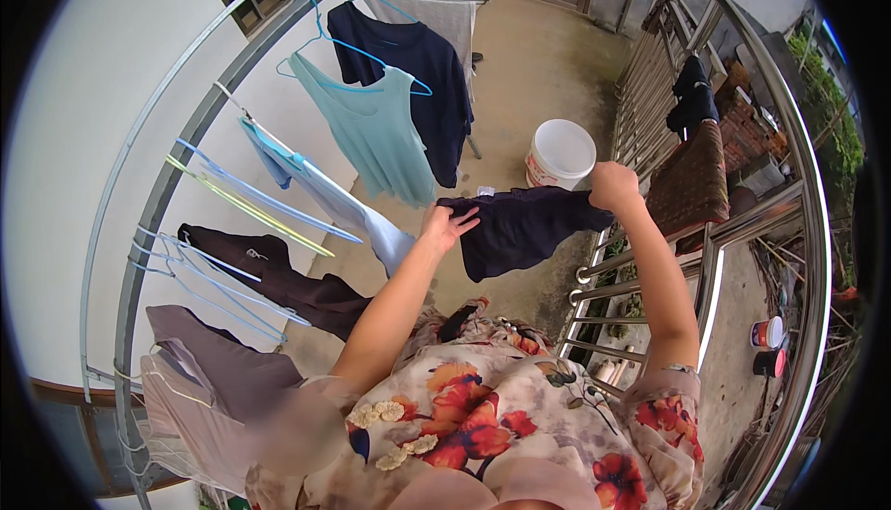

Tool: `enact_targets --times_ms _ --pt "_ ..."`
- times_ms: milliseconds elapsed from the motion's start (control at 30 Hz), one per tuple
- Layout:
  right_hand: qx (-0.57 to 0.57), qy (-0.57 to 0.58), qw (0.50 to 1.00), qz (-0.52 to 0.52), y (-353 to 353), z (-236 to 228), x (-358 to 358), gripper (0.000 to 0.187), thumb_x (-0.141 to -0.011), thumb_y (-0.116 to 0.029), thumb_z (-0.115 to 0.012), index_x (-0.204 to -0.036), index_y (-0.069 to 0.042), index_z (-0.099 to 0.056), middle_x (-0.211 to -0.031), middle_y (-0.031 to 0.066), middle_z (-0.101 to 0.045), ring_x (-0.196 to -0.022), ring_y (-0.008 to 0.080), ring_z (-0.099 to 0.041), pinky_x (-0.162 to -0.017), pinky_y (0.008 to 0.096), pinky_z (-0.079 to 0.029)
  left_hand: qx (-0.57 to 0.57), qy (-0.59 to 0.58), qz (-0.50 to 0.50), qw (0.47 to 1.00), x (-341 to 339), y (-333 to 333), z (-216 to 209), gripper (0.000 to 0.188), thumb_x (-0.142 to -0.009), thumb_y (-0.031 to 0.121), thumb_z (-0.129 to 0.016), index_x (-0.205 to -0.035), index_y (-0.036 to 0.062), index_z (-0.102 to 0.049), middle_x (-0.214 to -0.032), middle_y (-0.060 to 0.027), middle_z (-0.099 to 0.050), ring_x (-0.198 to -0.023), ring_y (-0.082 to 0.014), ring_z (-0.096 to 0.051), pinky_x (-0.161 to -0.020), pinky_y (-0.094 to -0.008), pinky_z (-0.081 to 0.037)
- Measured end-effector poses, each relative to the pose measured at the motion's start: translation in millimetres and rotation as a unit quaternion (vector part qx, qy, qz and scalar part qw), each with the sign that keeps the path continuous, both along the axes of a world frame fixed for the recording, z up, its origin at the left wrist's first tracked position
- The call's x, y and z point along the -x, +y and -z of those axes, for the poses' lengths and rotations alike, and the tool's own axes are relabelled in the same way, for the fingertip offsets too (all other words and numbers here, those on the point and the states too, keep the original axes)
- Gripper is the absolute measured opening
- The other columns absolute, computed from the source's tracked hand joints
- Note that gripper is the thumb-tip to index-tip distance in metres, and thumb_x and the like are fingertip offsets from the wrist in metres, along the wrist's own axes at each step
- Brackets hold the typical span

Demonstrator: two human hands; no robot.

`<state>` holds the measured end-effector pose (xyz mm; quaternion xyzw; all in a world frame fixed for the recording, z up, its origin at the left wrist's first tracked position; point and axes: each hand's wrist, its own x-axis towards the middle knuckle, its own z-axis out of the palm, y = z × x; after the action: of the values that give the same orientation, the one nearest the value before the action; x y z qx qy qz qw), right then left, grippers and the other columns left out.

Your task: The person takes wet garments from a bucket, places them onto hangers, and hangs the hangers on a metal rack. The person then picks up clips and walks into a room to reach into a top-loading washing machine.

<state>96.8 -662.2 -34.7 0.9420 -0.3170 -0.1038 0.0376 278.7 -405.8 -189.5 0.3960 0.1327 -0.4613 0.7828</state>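
A dark navy garment (524,232), with a small white tag at its upper edge, is stretched between my two hands; its exact kind is hard to make out. My left hand (448,226) grips its left end, thumb and some fingers closed on the cloth. At the other end, my right hand (615,187) is closed in a fist around the fabric. Just beyond the garment a white bucket (562,150) stands on the floor. A light teal tank top (371,125) on a blue hanger (357,51) is close to my left hand, in front of a navy T-shirt (418,64).
A metal drying rail (200,125) along the left carries blue hangers (218,292), green hangers (251,208), dark trousers (278,269) and a grey-brown garment (209,357). On the right, a metal railing (789,120) holds a brown patterned cloth (691,180) and a dark cloth (691,97).
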Motion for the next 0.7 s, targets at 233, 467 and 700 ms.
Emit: enact_targets --times_ms 233,467,700 --pt "-0.499 -0.149 0.849 -0.087 45.2 -53.5 -59.9 0.018 -0.077 -0.012 -0.075 -0.09 0.0 -0.073 -0.06 0.0021 -0.057 -0.052 0.0081 -0.049 -0.049 0.0251 -0.039 -0.049 -0.11 0.037 0.992 66.9 26.6 -45.1 0.053 -0.076 -0.014 -0.035 -0.126 -0.0002 -0.046 -0.103 -0.0088 -0.055 -0.096 -0.0177 -0.054 -0.084 -0.0334 -0.047" --pt "-0.628 -0.3 0.67 -0.256 194.0 -131.8 -165.5 0.016 -0.086 -0.01 -0.067 -0.1 -0.003 -0.072 -0.08 0.0026 -0.068 -0.053 0.0026 -0.043 -0.048 0.0214 -0.037 -0.227 -0.48 0.114 0.84 99.0 70.3 -54.6 0.039 -0.074 -0.011 -0.041 -0.112 -0.005 -0.044 -0.102 -0.0285 -0.054 -0.104 -0.0403 -0.053 -0.089 -0.0364 -0.041" --pt "-0.475 -0.367 0.7 -0.388 328.4 -119.1 -266.1 0.03 -0.079 -0.017 -0.07 -0.103 0.0 -0.069 -0.09 0.0119 -0.073 -0.077 0.0224 -0.066 -0.075 0.034 -0.051 -0.102 -0.507 0.132 0.845 96.4 108.5 -66.5 0.037 -0.066 -0.009 -0.046 -0.103 -0.0041 -0.048 -0.093 -0.0189 -0.055 -0.092 -0.0268 -0.054 -0.084 -0.034 -0.042"
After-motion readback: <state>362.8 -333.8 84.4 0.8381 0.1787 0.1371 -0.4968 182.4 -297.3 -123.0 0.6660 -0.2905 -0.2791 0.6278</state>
